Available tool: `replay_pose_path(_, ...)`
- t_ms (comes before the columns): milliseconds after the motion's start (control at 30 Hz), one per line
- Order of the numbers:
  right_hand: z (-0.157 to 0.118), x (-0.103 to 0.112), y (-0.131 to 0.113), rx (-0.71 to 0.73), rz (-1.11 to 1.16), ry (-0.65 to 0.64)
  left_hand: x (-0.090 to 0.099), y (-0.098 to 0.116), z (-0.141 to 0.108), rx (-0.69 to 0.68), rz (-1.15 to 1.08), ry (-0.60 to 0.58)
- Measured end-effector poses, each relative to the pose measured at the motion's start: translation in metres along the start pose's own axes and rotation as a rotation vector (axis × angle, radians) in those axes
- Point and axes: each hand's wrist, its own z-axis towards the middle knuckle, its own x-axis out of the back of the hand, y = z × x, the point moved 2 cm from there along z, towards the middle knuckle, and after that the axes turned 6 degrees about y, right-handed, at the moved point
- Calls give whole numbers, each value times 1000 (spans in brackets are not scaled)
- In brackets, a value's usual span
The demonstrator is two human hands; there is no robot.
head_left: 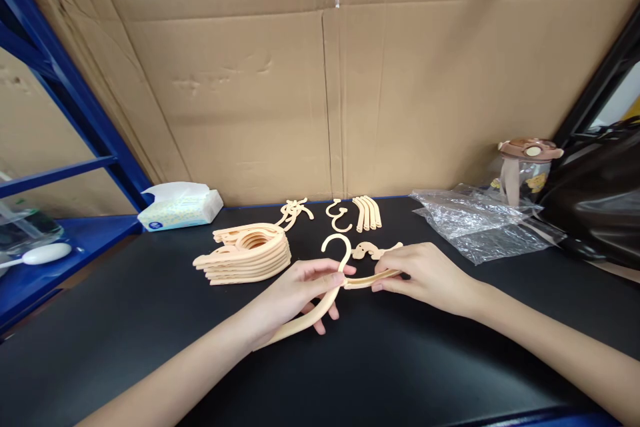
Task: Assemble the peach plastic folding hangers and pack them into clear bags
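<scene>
A cream plastic hanger (306, 321) with a hook on top is held over the black table, its two arms spreading to the left and right. My left hand (300, 287) is closed on it near the joint below the hook, the thumb pressing there. My right hand (420, 277) pinches the right arm of the hanger near its outer end. Just behind, a loose cream piece (370, 251) lies on the table. A stack of folded cream hanger parts (250, 260) sits to the left of my left hand.
Farther back lie tangled cream pieces (296, 212), loose hooks (342, 220) and curved strips (367, 213). A tissue pack (181, 208) stands back left. Clear plastic bags (475, 227), a bottle (525, 177) and a dark bag (595, 193) are at right. Cardboard (250, 100) rises behind.
</scene>
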Motion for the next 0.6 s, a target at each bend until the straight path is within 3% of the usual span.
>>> replay_pose_path(167, 0, 1, -1, 21, 27, 9, -1, 1, 0, -23, -10, 53)
replay_pose_path(600, 0, 2, -1, 10, 131, -44, -5, -3, 3, -65, 107, 24)
